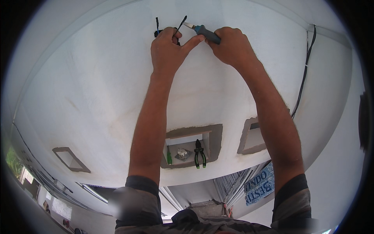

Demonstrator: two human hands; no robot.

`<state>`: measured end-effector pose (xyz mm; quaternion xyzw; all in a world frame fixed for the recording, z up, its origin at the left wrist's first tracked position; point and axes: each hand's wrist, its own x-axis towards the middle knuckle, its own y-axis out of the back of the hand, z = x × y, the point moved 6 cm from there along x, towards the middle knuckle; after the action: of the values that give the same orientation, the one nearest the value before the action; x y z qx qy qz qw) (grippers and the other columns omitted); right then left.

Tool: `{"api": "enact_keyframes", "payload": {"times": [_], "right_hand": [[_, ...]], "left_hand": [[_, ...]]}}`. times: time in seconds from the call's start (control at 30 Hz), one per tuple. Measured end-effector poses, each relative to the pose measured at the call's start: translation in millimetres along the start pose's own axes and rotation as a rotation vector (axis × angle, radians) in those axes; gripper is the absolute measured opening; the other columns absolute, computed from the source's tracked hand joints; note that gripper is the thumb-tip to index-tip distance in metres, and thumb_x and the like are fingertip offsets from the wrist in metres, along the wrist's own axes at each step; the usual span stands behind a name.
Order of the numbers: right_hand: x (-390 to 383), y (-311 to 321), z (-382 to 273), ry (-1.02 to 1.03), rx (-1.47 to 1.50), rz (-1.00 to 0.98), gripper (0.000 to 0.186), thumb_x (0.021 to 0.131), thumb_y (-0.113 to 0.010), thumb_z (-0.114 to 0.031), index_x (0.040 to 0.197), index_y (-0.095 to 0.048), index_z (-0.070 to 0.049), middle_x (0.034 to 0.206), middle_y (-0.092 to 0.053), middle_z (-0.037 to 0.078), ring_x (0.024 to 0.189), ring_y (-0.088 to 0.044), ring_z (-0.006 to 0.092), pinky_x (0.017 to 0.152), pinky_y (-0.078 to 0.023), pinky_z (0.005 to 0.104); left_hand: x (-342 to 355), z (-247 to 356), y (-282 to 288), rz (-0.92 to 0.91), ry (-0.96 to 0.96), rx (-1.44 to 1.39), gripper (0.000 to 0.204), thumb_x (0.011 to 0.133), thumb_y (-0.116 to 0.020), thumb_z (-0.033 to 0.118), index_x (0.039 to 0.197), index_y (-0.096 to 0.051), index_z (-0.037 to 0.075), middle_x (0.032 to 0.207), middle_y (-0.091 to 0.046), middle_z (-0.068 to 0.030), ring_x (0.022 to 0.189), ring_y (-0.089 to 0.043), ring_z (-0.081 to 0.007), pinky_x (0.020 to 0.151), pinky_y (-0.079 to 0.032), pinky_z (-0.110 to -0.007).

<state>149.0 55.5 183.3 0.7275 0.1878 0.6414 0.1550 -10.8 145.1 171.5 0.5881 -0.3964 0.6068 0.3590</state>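
Note:
My left hand (pixel 167 50) is up at the white wall, fingers closed around a black fitting (pixel 157 33) with dark wires (pixel 181 21) sticking out above it; one short piece at its left shows some blue. My left thumb reaches right, onto or beside the tool in my other hand. My right hand (pixel 230 45) grips a grey-blue handled tool (pixel 206 33), apparently a knife, whose pale blade points left at the tip of the longer dark wire. The hidden part of the fitting under my left fingers cannot be made out.
Below are three recesses with grey borders (pixel 216 142); the middle one holds green-handled pliers (pixel 200 154), a green tool (pixel 169 156) and a crumpled light lump (pixel 183 154). A black cable (pixel 306 66) runs down the right. Farther down are railings (pixel 233 187) and a blue printed sheet (pixel 259 183).

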Motion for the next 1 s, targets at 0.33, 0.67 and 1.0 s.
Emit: {"api": "enact_keyframes", "payload": {"times": [0.33, 0.67, 1.0], "right_hand": [[2, -1, -8, 0.024, -0.07, -0.007, 0.029, 0.094, -0.071, -0.034, 0.091, -0.075, -0.005, 0.079, -0.072, 0.014, 0.072, -0.072, 0.0338, 0.067, -0.059, 0.0424], [-4, 0, -5, -0.063, 0.112, 0.047, 0.035, 0.095, -0.07, -0.036, 0.083, -0.071, -0.003, 0.075, -0.07, 0.015, 0.066, -0.07, 0.0333, 0.065, -0.058, 0.0417], [-127, -26, 30, -0.476, 1.267, -0.487, 0.045, 0.09, -0.077, -0.038, 0.101, -0.067, 0.005, 0.089, -0.075, 0.018, 0.078, -0.076, 0.0232, 0.05, -0.056, 0.028]], "left_hand": [[0, -1, 0, 0.024, -0.109, -0.037, 0.053, 0.075, -0.092, 0.047, 0.077, -0.063, 0.003, 0.062, -0.053, 0.0009, 0.055, -0.045, -0.01, 0.051, -0.042, -0.026], [2, 1, 3, 0.005, 0.114, -0.033, 0.054, 0.075, -0.092, 0.048, 0.073, -0.06, 0.004, 0.062, -0.055, 0.0008, 0.055, -0.046, -0.0077, 0.051, -0.042, -0.024], [-21, -10, 32, 0.174, 0.009, -0.161, 0.027, 0.092, -0.077, 0.017, 0.111, -0.073, -0.002, 0.089, -0.075, -0.0069, 0.067, -0.067, -0.0111, 0.058, -0.052, -0.025]]}}
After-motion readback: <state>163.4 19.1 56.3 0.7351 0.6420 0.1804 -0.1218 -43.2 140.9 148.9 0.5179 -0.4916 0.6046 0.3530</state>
